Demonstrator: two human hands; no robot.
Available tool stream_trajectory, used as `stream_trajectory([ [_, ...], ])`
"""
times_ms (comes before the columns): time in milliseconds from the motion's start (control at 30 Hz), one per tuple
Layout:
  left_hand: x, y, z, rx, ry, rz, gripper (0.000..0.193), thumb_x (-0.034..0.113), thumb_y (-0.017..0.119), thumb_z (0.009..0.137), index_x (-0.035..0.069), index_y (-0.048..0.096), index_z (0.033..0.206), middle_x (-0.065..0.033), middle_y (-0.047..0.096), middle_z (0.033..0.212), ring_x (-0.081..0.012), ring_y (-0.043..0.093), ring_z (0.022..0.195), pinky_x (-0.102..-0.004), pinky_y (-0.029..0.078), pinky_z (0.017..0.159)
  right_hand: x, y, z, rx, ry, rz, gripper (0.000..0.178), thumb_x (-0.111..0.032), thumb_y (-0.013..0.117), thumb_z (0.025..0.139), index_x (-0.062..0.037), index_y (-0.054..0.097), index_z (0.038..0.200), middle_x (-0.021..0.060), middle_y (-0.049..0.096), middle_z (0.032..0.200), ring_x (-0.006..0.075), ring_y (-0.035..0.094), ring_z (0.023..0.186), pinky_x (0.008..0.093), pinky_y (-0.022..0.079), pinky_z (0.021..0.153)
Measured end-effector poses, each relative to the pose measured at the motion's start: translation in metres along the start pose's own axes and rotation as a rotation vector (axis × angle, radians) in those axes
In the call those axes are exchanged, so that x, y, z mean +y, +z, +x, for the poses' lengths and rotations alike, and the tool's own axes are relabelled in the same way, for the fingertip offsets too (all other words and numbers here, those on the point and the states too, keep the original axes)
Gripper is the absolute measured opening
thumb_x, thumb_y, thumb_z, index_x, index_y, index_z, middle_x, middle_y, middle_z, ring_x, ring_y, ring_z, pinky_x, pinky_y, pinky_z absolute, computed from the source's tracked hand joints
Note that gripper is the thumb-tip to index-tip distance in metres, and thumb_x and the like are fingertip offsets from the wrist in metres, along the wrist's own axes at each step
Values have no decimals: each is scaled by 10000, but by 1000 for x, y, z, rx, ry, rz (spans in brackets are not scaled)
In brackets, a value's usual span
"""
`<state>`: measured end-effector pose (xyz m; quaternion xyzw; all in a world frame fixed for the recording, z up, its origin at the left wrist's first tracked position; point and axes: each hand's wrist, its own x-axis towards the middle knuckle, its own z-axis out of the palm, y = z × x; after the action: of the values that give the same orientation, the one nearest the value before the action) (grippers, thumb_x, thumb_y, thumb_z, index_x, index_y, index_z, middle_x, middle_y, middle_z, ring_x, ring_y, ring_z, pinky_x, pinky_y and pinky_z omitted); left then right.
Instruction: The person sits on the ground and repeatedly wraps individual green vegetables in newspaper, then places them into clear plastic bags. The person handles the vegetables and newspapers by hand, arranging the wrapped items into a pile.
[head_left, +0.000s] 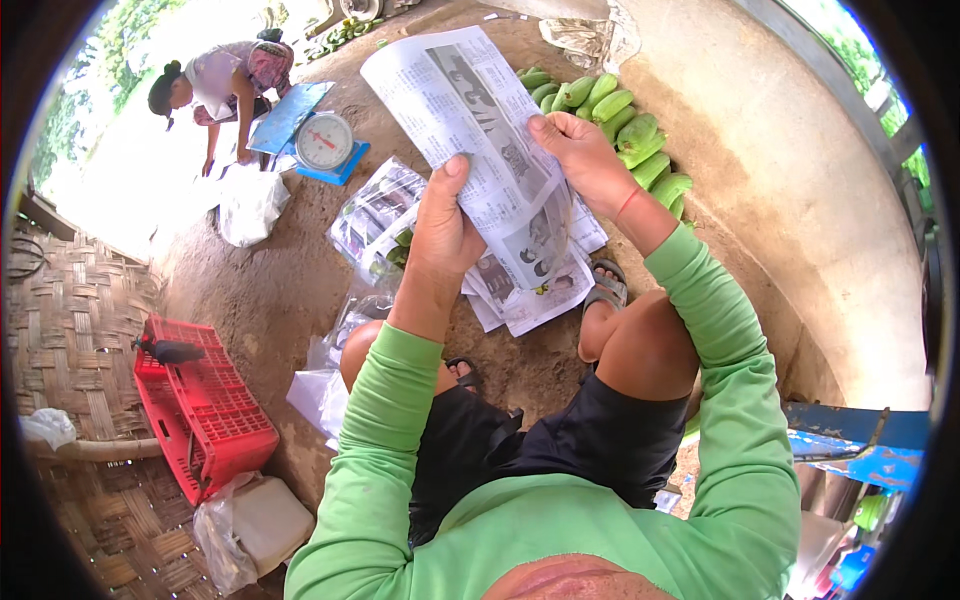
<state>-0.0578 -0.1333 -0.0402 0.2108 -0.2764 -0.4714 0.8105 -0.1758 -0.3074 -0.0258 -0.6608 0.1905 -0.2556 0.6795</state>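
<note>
I hold a folded newspaper sheet (pixel 470 110) up in front of me, over the ground between my knees. My left hand (pixel 442 225) grips its lower left edge, thumb on top. My right hand (pixel 592 165) pinches the right edge, with a thin red string around that wrist. More newspaper sheets (pixel 550 305) lie on the ground just below. Beside my left hand stands a clear plastic bag (pixel 375 210) lined with printed paper, with some green produce showing inside. Long green fruits (pixel 640 135), papaya- or gourd-like, are piled beyond my right hand.
A dial scale (pixel 324 142) with a blue base stands ahead left, near a white bag (pixel 252 207). Another person (pixel 225 85) bends over beyond it. A red plastic crate (pixel 205 405) and a pale container (pixel 270 525) sit at left. A concrete wall (pixel 780 170) curves along the right.
</note>
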Motion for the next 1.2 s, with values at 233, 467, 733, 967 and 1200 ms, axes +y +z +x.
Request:
stream_trajectory([
  [233,4,5,5,37,11,76,719,515,594,1042,12,452,1536,-173,600,1479,-345,603,1328,-532,464,1155,-5,12,-3,21,-3,34,328,-369,669,1069,-48,717,1026,-44,668,937,38,532,822,234,457,733],
  [467,-16,-3,15,195,-10,-82,712,608,614,1015,46,541,1444,-152,684,1315,-311,679,1166,-501,550,1044,17,16,4,-62,70,-301,288,-306,606,1103,-35,700,1089,-35,667,960,52,567,852,240,485,791],
  [733,-18,-4,14,208,112,18,452,467,681,1038,56,612,1213,-71,730,1031,-174,717,860,-367,627,770,34,11,9,-123,85,36,254,-211,543,1127,-16,681,1212,7,714,1079,74,637,932,229,516,843],
  [967,-36,2,19,331,149,-27,465,487,678,1038,48,564,1142,-66,702,938,-134,680,757,-316,595,658,51,-1,8,-99,157,60,263,-182,521,1130,-1,630,1286,23,715,1117,82,676,936,257,572,850],
  [1200,-52,-1,31,377,279,-48,444,471,660,1058,33,595,1094,-16,641,918,-64,574,786,-262,506,656,45,13,-9,-93,237,65,384,-301,408,1156,-32,603,1349,24,696,1199,108,674,1030,295,556,930],
])
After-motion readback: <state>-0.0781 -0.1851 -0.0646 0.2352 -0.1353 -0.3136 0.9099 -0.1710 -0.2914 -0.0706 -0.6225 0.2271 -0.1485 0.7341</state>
